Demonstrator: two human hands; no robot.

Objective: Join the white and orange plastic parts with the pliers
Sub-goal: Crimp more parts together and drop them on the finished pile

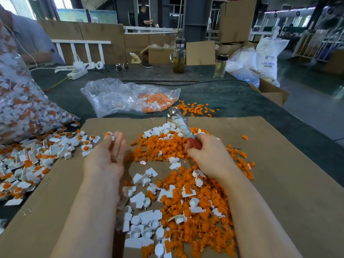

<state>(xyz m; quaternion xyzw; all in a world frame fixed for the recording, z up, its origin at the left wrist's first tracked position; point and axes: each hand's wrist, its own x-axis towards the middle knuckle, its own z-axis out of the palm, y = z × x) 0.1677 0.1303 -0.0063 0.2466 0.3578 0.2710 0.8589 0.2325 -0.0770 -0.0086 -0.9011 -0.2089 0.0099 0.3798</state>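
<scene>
Pliers (183,130) sit in our right hand (208,155), fingers wrapped round the red handle, the taped upper part and metal nose pointing up and away; whether the jaws are parted we cannot tell. Our left hand (109,155) is palm-up with fingers extended, and a joined white-and-orange piece (109,134) sits at the fingertips, apparently leaving the hand toward the finished heap (37,157) on the left. For a clean step, we judge it best to drop the piece onto that heap, then pick one white part (138,199) and one orange part (154,146) from the loose mix between our arms. Everything lies on a cardboard sheet (279,183) over a dark green table (232,101); a plastic bag (119,95) of parts lies beyond.
</scene>
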